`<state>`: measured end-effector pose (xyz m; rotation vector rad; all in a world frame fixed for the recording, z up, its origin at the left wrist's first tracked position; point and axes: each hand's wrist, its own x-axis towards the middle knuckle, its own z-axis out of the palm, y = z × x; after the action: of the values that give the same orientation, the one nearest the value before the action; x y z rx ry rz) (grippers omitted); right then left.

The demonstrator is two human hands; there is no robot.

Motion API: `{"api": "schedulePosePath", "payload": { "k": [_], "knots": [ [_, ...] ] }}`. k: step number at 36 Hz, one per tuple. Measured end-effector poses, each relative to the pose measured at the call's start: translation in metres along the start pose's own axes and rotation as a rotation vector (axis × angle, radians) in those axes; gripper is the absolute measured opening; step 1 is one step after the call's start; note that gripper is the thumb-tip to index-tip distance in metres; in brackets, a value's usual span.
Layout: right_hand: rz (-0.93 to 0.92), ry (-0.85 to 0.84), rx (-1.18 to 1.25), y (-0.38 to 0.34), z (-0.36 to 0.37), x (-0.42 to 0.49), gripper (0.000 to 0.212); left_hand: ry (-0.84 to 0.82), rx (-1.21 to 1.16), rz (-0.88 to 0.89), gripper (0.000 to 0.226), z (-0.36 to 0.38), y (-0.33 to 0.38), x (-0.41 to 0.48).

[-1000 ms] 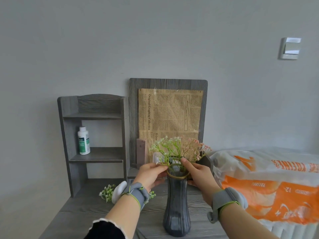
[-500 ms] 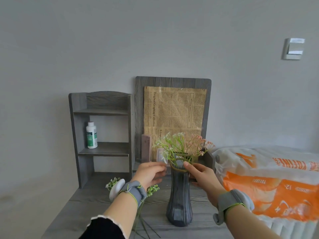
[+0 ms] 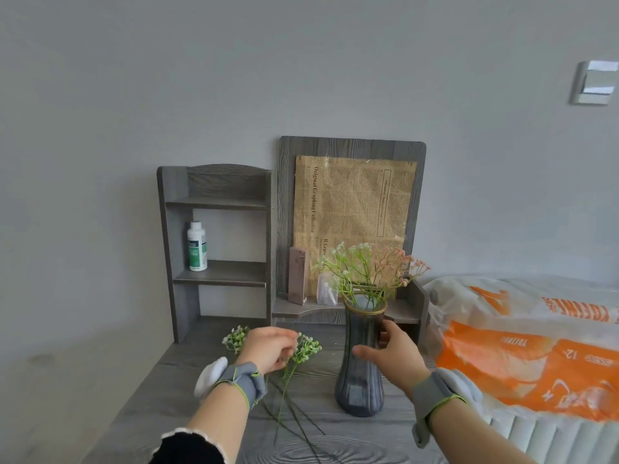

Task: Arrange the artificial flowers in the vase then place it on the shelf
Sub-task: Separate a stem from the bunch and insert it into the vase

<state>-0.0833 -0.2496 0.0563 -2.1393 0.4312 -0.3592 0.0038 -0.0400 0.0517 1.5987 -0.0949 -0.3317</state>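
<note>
A dark ribbed vase with a gold rim stands upright on the grey desk. White and pink artificial flowers stick out of its mouth. My right hand wraps the vase's right side at mid height. Loose white flower sprigs lie on the desk to the left of the vase, stems pointing toward me. My left hand is down over these sprigs with its fingers curled around one stem. The grey shelf unit stands at the back left.
A white bottle stands on the shelf's middle board. A board with brown newspaper leans on the wall above a low stand holding a small box. An orange and white plastic bag lies to the right.
My left hand has dropped from the vase's mouth down to the loose sprigs on the desk. My right hand has slid from the rim down the vase's side.
</note>
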Motion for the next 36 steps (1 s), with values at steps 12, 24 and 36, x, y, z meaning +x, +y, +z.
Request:
{"api": "schedulePosePath", "payload": {
  "k": [12,24,36],
  "knots": [
    [0.008,0.033,-0.005,0.003,0.006,0.021,0.069,-0.026,0.097,-0.083,0.015,0.006,-0.033,0.014],
    [-0.011,0.039,-0.002,0.005,0.008,0.032,0.063,-0.05,0.146,-0.089,0.015,0.006,-0.039,0.026],
    [0.08,0.139,-0.176,0.014,0.008,0.025,0.049,0.011,0.19,-0.046,0.018,-0.012,-0.035,0.017]
  ]
}}
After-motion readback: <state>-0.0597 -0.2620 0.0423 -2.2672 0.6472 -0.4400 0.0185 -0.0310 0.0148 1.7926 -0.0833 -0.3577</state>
